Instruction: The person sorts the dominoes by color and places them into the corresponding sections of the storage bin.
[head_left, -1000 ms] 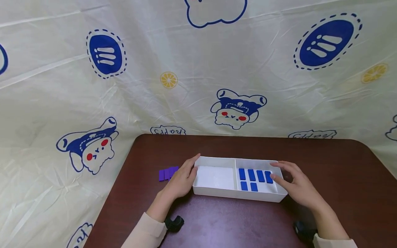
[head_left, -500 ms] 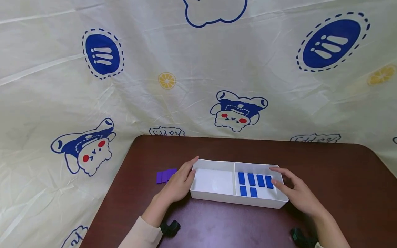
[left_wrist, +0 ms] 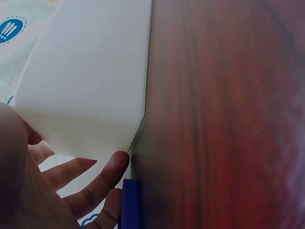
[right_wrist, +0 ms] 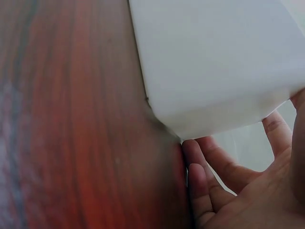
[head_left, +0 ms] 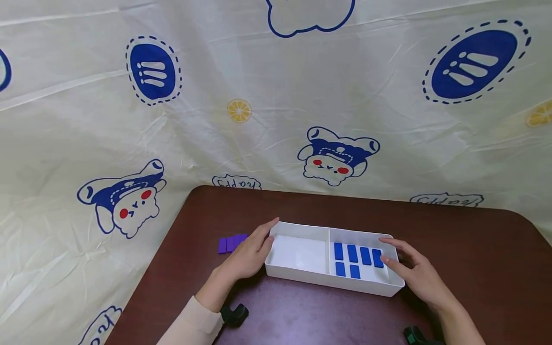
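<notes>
A white two-compartment box [head_left: 332, 285] sits on the table, with my hands at its two ends. My left hand [head_left: 247, 254] holds the left end, its thumb at the rim. In the left wrist view, fingertips [left_wrist: 119, 162] touch the box's lower edge. The right end is gripped by my right hand [head_left: 420, 275], thumb over the rim and the other fingers against the outside. Several blue tiles [head_left: 352, 254] lie in two rows in the right compartment; the left compartment shows only its white floor.
Several purple tiles [head_left: 230, 243] lie on the dark brown table [head_left: 310, 318] just left of my left hand, partly hidden by it. A printed white sheet [head_left: 207, 72] hangs behind the table. Dark wrist-camera mounts [head_left: 235, 315] show below the wrists.
The box and both hands sit slightly lower in the view, the right end most, as the head view shifts a little. The tiles keep their arrangement and both hands keep their hold.
</notes>
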Demonstrator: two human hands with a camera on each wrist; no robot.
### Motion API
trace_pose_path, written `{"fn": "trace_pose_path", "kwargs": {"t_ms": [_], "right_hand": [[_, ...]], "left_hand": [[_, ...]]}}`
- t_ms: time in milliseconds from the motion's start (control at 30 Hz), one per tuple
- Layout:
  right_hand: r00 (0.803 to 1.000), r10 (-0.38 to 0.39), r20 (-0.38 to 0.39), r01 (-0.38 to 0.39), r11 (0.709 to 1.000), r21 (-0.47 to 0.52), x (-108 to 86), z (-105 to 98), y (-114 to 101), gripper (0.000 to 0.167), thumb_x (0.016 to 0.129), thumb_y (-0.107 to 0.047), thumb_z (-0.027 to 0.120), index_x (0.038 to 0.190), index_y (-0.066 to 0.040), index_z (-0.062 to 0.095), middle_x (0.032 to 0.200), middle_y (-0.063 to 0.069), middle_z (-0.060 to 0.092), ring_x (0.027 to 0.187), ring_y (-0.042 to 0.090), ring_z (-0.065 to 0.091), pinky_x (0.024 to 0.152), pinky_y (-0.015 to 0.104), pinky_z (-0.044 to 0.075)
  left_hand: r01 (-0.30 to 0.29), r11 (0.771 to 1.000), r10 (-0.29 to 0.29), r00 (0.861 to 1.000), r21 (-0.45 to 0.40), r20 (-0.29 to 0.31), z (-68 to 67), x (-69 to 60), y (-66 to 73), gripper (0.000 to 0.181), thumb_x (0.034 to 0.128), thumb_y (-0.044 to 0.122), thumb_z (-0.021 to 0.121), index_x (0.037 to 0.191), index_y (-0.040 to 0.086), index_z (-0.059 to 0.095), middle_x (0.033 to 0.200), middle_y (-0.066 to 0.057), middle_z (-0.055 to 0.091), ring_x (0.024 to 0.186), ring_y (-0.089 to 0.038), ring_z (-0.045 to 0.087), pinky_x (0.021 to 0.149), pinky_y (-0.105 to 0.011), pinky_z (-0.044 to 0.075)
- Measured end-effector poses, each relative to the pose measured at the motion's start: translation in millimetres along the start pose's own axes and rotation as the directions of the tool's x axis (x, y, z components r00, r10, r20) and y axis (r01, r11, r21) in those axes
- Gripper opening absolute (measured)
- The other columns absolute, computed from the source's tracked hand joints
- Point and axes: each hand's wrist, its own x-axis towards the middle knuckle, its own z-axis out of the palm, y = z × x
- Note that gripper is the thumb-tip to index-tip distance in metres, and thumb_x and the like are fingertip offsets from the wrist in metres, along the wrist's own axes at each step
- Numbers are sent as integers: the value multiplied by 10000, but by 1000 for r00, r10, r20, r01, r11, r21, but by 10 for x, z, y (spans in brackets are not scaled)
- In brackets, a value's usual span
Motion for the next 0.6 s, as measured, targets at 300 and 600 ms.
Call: {"fn": "trace_pose_path", "kwargs": {"t_ms": [300, 600], "right_hand": [[1000, 15, -2, -15, 1000, -4, -1, -12, 6, 621, 1031, -431, 619, 1570, -185, 436, 1652, 244, 322, 1347, 503, 443, 1009, 713, 400], [1000, 8, -11, -8, 1000, -9, 1, -4, -3, 618, 1028, -442, 620, 1566, -193, 444, 1650, 241, 330, 1363, 512, 432, 1020, 720, 381]], "left_hand": [[-27, 1000, 27, 1000, 15, 3, -14, 15, 16, 542, 1125, 306, 402, 1652, 289, 278, 1670, -12, 368, 1547, -262, 352, 1250, -530, 314], [-29, 999, 30, 999, 34, -24, -105, 5, -27, 553, 1116, 367, 426, 1647, 285, 295, 1662, -37, 392, 1539, -288, 362, 1262, -550, 276]]}}
